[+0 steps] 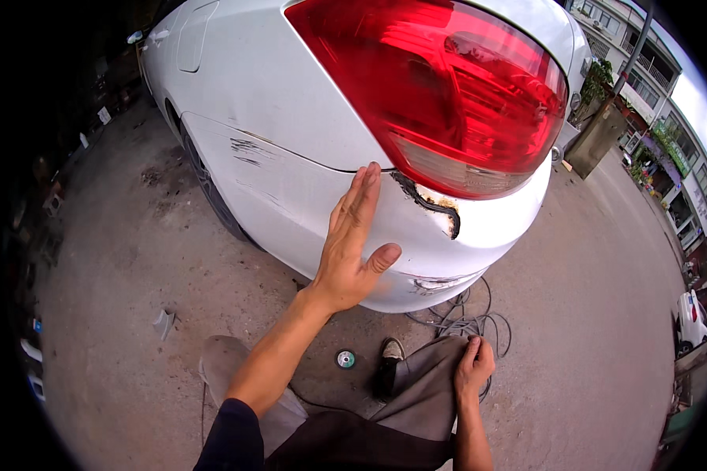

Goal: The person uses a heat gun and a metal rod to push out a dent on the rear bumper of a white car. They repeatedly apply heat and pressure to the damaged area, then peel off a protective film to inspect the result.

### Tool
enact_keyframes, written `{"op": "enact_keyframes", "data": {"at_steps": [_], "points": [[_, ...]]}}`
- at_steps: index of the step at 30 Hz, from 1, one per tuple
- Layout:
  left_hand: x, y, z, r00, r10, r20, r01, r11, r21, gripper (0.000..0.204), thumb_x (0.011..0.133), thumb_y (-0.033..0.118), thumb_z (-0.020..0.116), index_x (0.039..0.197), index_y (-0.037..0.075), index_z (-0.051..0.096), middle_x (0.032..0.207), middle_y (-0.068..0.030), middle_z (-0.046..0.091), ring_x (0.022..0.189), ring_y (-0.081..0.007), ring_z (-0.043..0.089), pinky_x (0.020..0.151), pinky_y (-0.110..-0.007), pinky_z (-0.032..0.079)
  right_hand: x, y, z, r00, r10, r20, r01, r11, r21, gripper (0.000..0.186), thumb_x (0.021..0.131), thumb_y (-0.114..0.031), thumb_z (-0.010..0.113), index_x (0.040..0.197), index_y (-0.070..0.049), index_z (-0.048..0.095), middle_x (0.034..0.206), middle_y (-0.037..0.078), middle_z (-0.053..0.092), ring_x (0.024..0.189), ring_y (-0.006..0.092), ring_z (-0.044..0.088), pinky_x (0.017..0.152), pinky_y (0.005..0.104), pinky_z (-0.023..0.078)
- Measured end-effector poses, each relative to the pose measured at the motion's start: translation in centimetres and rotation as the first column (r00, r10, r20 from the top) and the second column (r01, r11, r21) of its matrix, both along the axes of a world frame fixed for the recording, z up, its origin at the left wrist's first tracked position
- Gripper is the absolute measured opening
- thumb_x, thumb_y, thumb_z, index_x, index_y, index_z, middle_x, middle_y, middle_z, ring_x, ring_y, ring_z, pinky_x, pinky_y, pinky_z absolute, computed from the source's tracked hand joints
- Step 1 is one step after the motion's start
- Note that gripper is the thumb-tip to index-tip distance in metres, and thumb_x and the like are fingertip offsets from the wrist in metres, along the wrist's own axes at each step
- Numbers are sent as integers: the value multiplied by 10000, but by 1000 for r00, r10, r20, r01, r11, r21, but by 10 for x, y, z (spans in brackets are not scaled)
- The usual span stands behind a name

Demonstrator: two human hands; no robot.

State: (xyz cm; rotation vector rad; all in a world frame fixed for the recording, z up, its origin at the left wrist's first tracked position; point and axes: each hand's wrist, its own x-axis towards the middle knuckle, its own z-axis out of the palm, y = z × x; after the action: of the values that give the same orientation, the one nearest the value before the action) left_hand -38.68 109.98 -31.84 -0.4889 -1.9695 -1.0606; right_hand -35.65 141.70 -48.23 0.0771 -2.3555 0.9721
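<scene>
In front of me is the rear corner of a white car (291, 86) with a large red tail light (479, 94). My left hand (347, 247) is raised at the rear bumper (291, 188), fingers straight and together, thumb apart, nothing held. Its fingertips are by the seam left of the light; whether they touch the paint I cannot tell. Just right of them, a black-edged, rusty-brown crack (440, 208) runs below the light. Dark scratches (249, 149) mark the panel farther left, and another scrape (438, 284) lies low on the bumper. My right hand (474, 367) rests curled on my knee.
A grey cable (475, 320) lies coiled under the bumper. On the concrete between my feet is a small round disc (346, 359) with a green-and-white face. A grey angled piece (163, 323) lies at the left. A concrete post (597, 141) and a parked white car (691, 320) are at the right.
</scene>
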Motion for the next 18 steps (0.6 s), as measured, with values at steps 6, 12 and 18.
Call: {"op": "enact_keyframes", "data": {"at_steps": [6, 12, 18], "points": [[30, -74, -46, 929, 331, 167, -367, 765, 529, 209, 978, 177, 620, 927, -19, 668, 682, -14, 589, 591, -83, 506, 554, -246, 422, 2, -60, 83, 967, 221, -124, -234, 967, -99, 194, 974, -132, 603, 871, 20, 668, 656, 69, 634, 587, 114, 583, 555, 255, 449], [48, -119, -153, 894, 46, 445, -356, 677, 645, 373, 1031, 302, 528, 794, 15, 539, 594, 43, 392, 535, -48, 345, 481, -243, 300, -46, -173, 209, 914, 398, 74, -374, 900, -226, 406, 940, -320, 689, 713, 14, 645, 567, -15, 545, 513, 54, 461, 476, 220, 344], [60, -140, -150, 925, -46, 378, -267, 631, 729, 198, 1039, 185, 498, 926, 25, 530, 665, 29, 423, 577, -53, 369, 507, -223, 322, -71, -197, 240, 962, 267, 53, -265, 963, -46, 477, 875, -408, 748, 649, -1, 644, 533, -19, 518, 465, 50, 439, 443, 220, 314]]}}
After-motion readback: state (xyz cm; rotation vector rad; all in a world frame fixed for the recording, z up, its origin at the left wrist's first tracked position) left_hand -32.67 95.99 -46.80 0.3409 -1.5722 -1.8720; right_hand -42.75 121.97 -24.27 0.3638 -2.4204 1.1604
